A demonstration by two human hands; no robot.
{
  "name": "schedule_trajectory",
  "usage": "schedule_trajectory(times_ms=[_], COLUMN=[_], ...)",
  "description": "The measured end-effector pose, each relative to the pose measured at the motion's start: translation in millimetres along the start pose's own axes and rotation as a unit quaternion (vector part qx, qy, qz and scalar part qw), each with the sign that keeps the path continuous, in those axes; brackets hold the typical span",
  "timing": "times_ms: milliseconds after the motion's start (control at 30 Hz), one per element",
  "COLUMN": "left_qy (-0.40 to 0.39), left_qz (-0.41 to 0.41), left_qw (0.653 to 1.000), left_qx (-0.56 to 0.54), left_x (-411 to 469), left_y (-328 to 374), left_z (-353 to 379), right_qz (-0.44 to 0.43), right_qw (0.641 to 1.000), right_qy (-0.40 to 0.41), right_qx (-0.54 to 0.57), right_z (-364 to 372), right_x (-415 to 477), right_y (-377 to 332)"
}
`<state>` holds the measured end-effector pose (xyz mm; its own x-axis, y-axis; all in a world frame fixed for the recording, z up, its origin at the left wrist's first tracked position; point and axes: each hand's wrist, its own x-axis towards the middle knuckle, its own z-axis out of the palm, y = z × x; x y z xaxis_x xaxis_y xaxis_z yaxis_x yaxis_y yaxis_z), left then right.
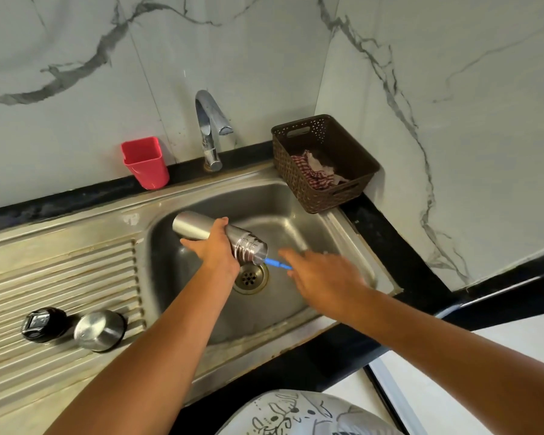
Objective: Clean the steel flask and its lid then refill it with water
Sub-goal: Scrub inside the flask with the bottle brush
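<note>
My left hand (215, 246) grips the steel flask (195, 227) around its middle and holds it on its side over the sink basin (296, 215), mouth pointing right and slightly down above the drain (250, 277). A blue brush handle (275, 263) sticks out of the flask's mouth. My right hand (321, 274) holds the handle's far end, blurred by motion. The steel lid cup (99, 330) and the black stopper (43, 324) rest on the ribbed drainboard (60, 277) at the left.
The tap (211, 127) stands behind the basin, with no water running. A red plastic cup (145, 162) sits on the black ledge at the left of the tap. A brown basket (324, 161) with a checked cloth sits at the sink's back right corner.
</note>
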<state>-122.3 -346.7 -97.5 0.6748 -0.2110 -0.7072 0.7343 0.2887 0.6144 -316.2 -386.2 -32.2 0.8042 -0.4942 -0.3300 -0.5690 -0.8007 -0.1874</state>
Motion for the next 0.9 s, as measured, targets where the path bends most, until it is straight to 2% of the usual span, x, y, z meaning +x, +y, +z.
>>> schedule_trajectory(times_ms=[33,67,133,200,233,267,300,333,367,400,433,467,500,533,567,600,633,667,700,733,800,833,867,900], left_qy=[0.014,0.026,0.036,0.024,0.013,0.000,-0.015,-0.033,-0.050,-0.066,-0.079,-0.085,-0.084,-0.078,-0.065,-0.050,-0.034,-0.017,0.001,0.016,0.028,0.024,0.016,0.001], left_qz=[-0.001,-0.004,-0.002,0.007,0.009,0.005,-0.003,-0.012,-0.020,-0.028,-0.037,-0.043,-0.043,-0.036,-0.025,-0.015,-0.007,-0.004,-0.002,-0.003,-0.002,0.001,0.002,0.005], left_qw=[1.000,0.999,0.999,1.000,1.000,1.000,1.000,0.999,0.998,0.997,0.996,0.995,0.995,0.996,0.998,0.999,0.999,1.000,1.000,0.999,0.999,0.999,1.000,1.000], left_qx=[-0.010,-0.018,-0.019,-0.003,0.007,0.013,0.015,0.015,0.017,0.022,0.023,0.019,0.013,0.008,0.004,-0.003,-0.010,-0.017,-0.024,-0.032,-0.038,-0.031,-0.018,-0.002], left_x=[-1,-1,0,0,0,-1,-2,-2,-1,0,0,2,2,3,3,2,0,-2,-3,-2,0,0,1,1], left_y=[-1,-3,-5,-7,-7,-7,-6,-4,-2,0,2,4,5,5,5,3,1,-2,-5,-7,-9,-9,-10,-11], left_z=[0,1,1,0,-2,-4,-6,-7,-7,-8,-8,-8,-8,-8,-9,-9,-9,-8,-7,-6,-5,-5,-6,-8], right_qz=[-0.016,-0.034,-0.054,-0.052,-0.035,-0.001,0.047,0.104,0.158,0.193,0.205,0.199,0.193,0.177,0.141,0.091,0.035,-0.002,-0.009,-0.012,-0.020,-0.018,-0.001,0.027], right_qw=[0.988,0.971,0.960,0.978,0.994,0.997,0.963,0.887,0.792,0.707,0.650,0.630,0.644,0.697,0.786,0.890,0.968,0.998,0.994,0.980,0.970,0.974,0.987,0.999], right_qy=[0.052,0.093,0.096,0.068,0.059,0.033,-0.011,-0.061,-0.118,-0.163,-0.195,-0.210,-0.207,-0.183,-0.139,-0.082,-0.027,0.020,0.065,0.095,0.095,0.084,0.066,0.038], right_qx=[-0.145,-0.217,-0.258,-0.189,-0.083,0.073,0.265,0.446,0.578,0.661,0.705,0.721,0.711,0.670,0.586,0.440,0.249,0.060,-0.083,-0.172,-0.222,-0.209,-0.147,-0.005], right_z=[-3,-6,-4,2,4,6,8,8,7,4,2,2,1,2,1,-3,-6,-8,-11,-12,-5,-3,1,3], right_x=[0,0,-3,-6,-6,-3,0,3,4,2,0,-1,-1,0,0,0,0,1,1,1,1,-1,-2,-2], right_y=[-4,-7,-11,-9,-7,-3,1,4,4,3,1,-1,-1,0,3,6,8,8,5,0,-6,-7,-7,-3])
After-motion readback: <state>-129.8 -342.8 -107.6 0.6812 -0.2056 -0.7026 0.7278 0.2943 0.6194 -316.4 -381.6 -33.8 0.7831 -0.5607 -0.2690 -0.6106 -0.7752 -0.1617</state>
